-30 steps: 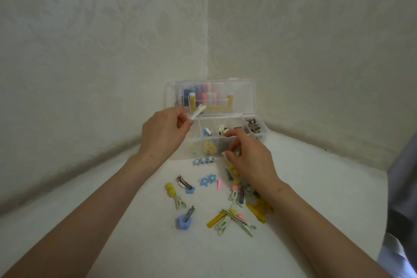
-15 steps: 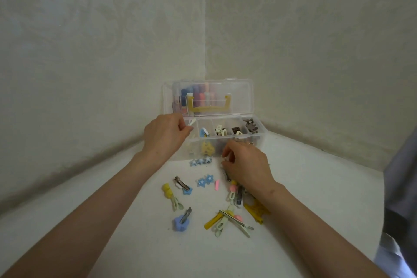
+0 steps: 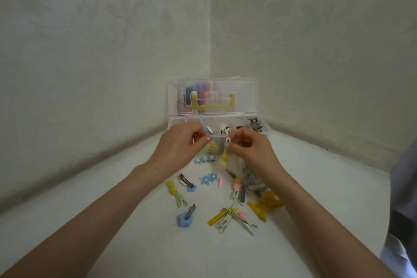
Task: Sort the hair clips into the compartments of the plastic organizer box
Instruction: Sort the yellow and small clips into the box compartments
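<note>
Just in front of the open organizer box (image 3: 246, 99), above the bench (image 3: 112, 221), the right hand (image 3: 255, 153) holds up 1 hair clip (image 3: 226, 151). It is slim and pale cream-green, with a looped end and yellow bobbles at the other end. The right grip pinches it between thumb and forefinger close to the loop. The left hand (image 3: 178, 149) is just beside it and apart from the clip, with its fingers curled and its thumb tip against the forefinger. I cannot tell whether that grip holds anything.

The box is clear plastic. Its lid stands upright and carries a yellow handle (image 3: 213, 107), with blurred coloured shapes behind it. Its row of compartments holds a blue clip (image 3: 208, 130), cream clips (image 3: 224, 130) and dark clips (image 3: 254, 124).

More clips lie loose on the white bench nearer the person:
- a yellow-bobbled clip (image 3: 177, 194)
- a metal clip on a blue star (image 3: 187, 182)
- a blue flower clip (image 3: 185, 220)
- blue star clips (image 3: 208, 179)
- a small pink piece (image 3: 220, 183)
- mustard clips (image 3: 264, 206)

The bench fills a corner where 2 walls (image 3: 90, 52) meet, both papered in a cream leaf pattern. Grey-blue cloth (image 3: 404, 187) shows at the right edge.

The held clip hangs nearly upright, its long axis vertical. The loop is on top, level with the box's front rim, and the bobbles point down at the bench, swung slightly left.
</note>
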`<action>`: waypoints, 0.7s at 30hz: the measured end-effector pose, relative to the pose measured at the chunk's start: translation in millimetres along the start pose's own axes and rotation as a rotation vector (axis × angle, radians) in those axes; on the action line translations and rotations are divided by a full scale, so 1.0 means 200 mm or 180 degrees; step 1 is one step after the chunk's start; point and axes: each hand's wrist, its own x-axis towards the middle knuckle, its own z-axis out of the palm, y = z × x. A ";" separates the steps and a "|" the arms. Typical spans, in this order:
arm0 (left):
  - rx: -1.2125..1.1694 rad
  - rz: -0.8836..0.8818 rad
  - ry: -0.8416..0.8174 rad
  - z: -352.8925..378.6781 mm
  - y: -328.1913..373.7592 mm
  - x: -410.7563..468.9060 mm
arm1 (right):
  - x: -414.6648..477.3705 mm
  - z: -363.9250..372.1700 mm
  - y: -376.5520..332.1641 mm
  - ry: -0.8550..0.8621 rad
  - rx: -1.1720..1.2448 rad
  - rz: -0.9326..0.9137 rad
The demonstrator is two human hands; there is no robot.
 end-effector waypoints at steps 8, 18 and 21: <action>-0.0160 -0.0128 -0.0227 0.07 0.04 -0.12 | 0.00 -0.06 -0.05 -0.0069 0.0970 0.0331; -0.0151 -0.0207 -0.0011 0.06 0.01 -0.10 | 0.05 -0.09 -0.01 0.0108 -0.0397 0.0434; -0.0189 -0.0276 0.0008 0.05 -0.01 -0.10 | 0.07 -0.06 0.04 0.0045 -0.1827 0.0317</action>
